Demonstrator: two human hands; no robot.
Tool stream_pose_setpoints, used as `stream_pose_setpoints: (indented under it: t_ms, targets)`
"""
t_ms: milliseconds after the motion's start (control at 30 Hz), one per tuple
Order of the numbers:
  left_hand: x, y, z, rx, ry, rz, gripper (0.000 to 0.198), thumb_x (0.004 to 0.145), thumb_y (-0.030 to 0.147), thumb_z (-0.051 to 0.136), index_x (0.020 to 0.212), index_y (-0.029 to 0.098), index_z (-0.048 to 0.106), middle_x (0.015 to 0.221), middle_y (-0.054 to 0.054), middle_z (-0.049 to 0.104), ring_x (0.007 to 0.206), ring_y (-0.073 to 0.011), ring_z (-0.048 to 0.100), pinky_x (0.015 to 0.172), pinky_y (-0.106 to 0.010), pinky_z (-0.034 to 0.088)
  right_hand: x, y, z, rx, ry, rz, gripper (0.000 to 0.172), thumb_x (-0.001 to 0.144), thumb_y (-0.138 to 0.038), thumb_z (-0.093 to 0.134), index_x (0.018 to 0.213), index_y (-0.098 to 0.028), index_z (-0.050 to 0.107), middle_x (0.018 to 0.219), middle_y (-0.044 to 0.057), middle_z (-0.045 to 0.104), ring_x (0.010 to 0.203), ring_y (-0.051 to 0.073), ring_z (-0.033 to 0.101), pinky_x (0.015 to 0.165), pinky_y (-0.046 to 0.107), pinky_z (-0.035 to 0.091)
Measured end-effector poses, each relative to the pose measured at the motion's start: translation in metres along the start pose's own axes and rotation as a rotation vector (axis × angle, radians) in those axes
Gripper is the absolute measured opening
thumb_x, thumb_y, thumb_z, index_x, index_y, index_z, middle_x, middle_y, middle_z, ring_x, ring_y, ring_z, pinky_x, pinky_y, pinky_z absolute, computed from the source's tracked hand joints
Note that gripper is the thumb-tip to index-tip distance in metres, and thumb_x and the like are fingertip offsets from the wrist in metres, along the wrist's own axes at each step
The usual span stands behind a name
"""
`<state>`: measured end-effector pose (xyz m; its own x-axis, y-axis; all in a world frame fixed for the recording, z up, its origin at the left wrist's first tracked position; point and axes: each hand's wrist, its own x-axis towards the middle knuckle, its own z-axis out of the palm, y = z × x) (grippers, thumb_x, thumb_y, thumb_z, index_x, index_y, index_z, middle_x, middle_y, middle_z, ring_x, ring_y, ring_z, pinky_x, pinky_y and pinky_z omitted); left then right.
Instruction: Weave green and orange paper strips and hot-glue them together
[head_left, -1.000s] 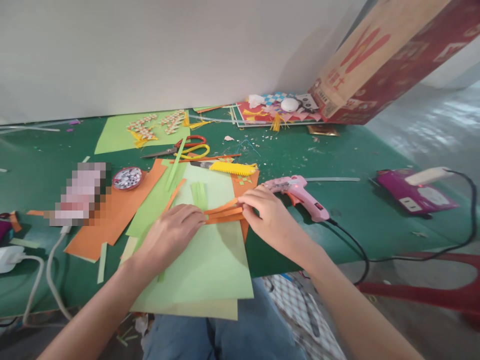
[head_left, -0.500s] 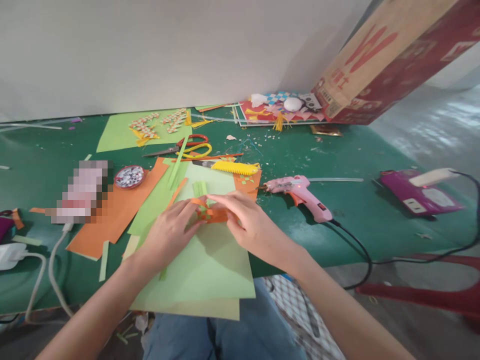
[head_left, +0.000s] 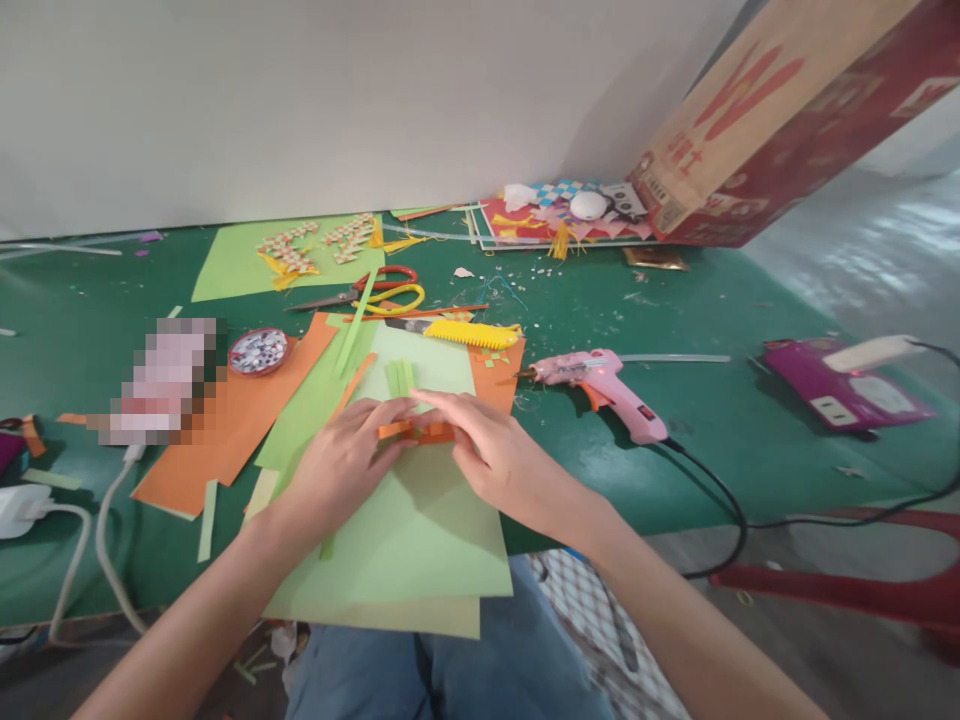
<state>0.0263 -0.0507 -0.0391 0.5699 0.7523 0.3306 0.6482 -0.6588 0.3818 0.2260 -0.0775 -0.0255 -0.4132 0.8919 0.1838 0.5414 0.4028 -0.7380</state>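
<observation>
Both hands meet over a pale green sheet (head_left: 442, 530) at the table's near edge. Between them are woven paper strips (head_left: 431, 434), orange and green, partly covered by my fingers. My left hand (head_left: 358, 440) pinches the left side of the strips, its fingers curled. From the right, my right hand (head_left: 484, 440) grips the other side, its index finger stretched toward the left fingertips. Green strip ends (head_left: 400, 376) stick out beyond the fingers, pointing away from me.
Past the hands lie a yellow utility knife (head_left: 472, 335) and scissors (head_left: 386, 296). A pink glue gun (head_left: 600, 380) rests to the right, its cord trailing off the edge. A round dish of small pieces (head_left: 259, 352) and orange paper (head_left: 247, 430) are on the left; a paper bag (head_left: 720, 150) stands behind.
The loose orange strip end by my left fingertips has come down lower, and the fingers of both hands now cover more of the weave. The hands stay in nearly the same place.
</observation>
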Motion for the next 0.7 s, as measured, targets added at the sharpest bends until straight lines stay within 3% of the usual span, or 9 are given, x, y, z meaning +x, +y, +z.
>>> stream_pose_setpoints:
  t_ms: [233, 533, 633, 700]
  targets:
    - [0.004, 0.005, -0.004, -0.010, -0.013, -0.043, 0.018, 0.097, 0.027, 0.043, 0.099, 0.021, 0.059, 0.094, -0.003, 0.070, 0.088, -0.0168, 0.066, 0.075, -0.029, 0.053, -0.001, 0.001, -0.002, -0.012, 0.036, -0.018, 0.056, 0.081, -0.002, 0.034, 0.133, -0.019, 0.046, 0.112, 0.007, 0.067, 0.106, 0.017, 0.061, 0.092, 0.034, 0.051]
    - [0.003, 0.003, -0.003, -0.072, -0.006, -0.112, 0.019, 0.096, 0.033, 0.045, 0.096, 0.022, 0.060, 0.094, -0.003, 0.072, 0.087, -0.0164, 0.068, 0.076, -0.029, 0.053, -0.025, 0.019, -0.031, -0.282, 0.331, 0.057, 0.044, 0.082, -0.006, 0.039, 0.120, -0.023, 0.055, 0.101, 0.005, 0.070, 0.098, 0.019, 0.065, 0.087, 0.037, 0.052]
    - [0.004, 0.004, -0.004, -0.081, -0.017, -0.131, 0.021, 0.096, 0.035, 0.043, 0.095, 0.022, 0.061, 0.094, -0.003, 0.072, 0.086, -0.0167, 0.068, 0.074, -0.029, 0.053, -0.037, 0.027, -0.048, -0.533, 0.540, 0.211, 0.026, 0.086, -0.017, 0.046, 0.108, -0.020, 0.059, 0.094, 0.009, 0.070, 0.093, 0.025, 0.063, 0.086, 0.042, 0.049]
    - [0.004, 0.004, -0.005, -0.084, -0.022, -0.131, 0.022, 0.096, 0.034, 0.043, 0.095, 0.022, 0.061, 0.095, -0.002, 0.073, 0.086, -0.0167, 0.068, 0.074, -0.028, 0.053, -0.044, 0.033, -0.057, -0.712, 0.566, 0.395, 0.022, 0.086, -0.028, 0.052, 0.104, -0.017, 0.059, 0.096, 0.015, 0.067, 0.096, 0.031, 0.059, 0.083, 0.044, 0.048]
